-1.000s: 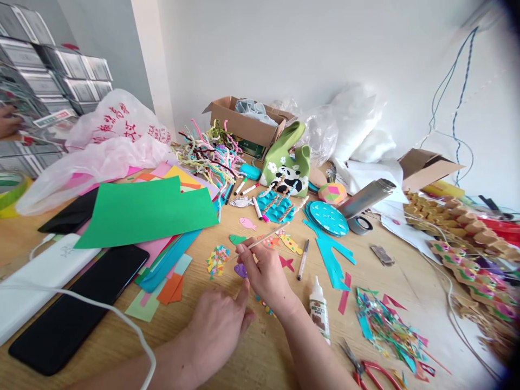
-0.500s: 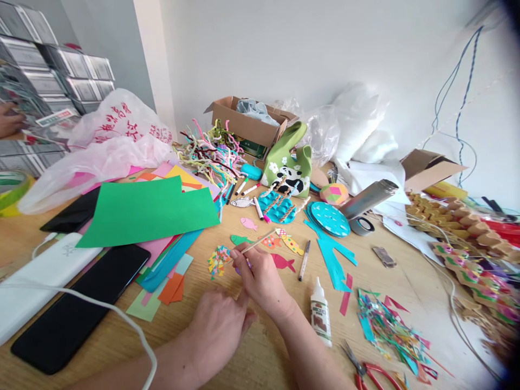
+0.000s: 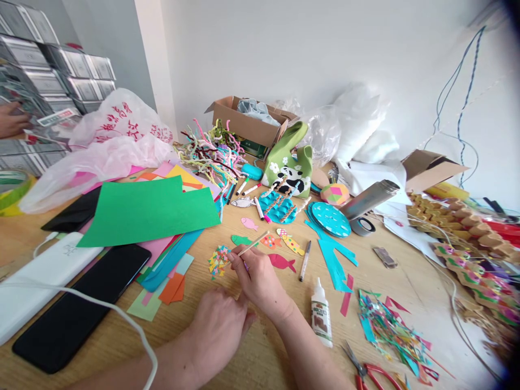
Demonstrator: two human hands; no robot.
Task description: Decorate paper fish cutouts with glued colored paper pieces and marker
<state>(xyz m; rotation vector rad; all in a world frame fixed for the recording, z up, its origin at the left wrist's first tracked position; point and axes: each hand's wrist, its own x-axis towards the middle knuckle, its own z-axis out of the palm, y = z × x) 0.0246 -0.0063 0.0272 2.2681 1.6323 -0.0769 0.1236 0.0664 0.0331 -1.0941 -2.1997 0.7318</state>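
My right hand (image 3: pixel 260 276) is closed in a pinch round a thin wooden stick (image 3: pixel 254 242), whose upper end points away to the right. Its lower end is by a small pile of coloured paper bits (image 3: pixel 218 261). A speck of purple shows beneath my right fingers; the rest of it is hidden. My left hand (image 3: pixel 219 319) rests low on the table against the right one, its fingertips out of sight. Paper fish lie just beyond: a green one (image 3: pixel 240 240), an orange dotted one (image 3: pixel 270 240), a yellow one (image 3: pixel 291 244), a dark pink one (image 3: pixel 282 262) and a pink one (image 3: pixel 248 223).
A glue bottle (image 3: pixel 321 314) stands right of my right forearm, with red-handled pliers (image 3: pixel 365 374) and paper scraps (image 3: pixel 396 330) beyond. Green paper (image 3: pixel 150 214), a black phone (image 3: pixel 81 309) and a white cable lie left. Another person's hand (image 3: pixel 12 120) shows far left.
The stick in my right hand has tilted a little and its upper end has moved left and down. My left hand has stayed in place.
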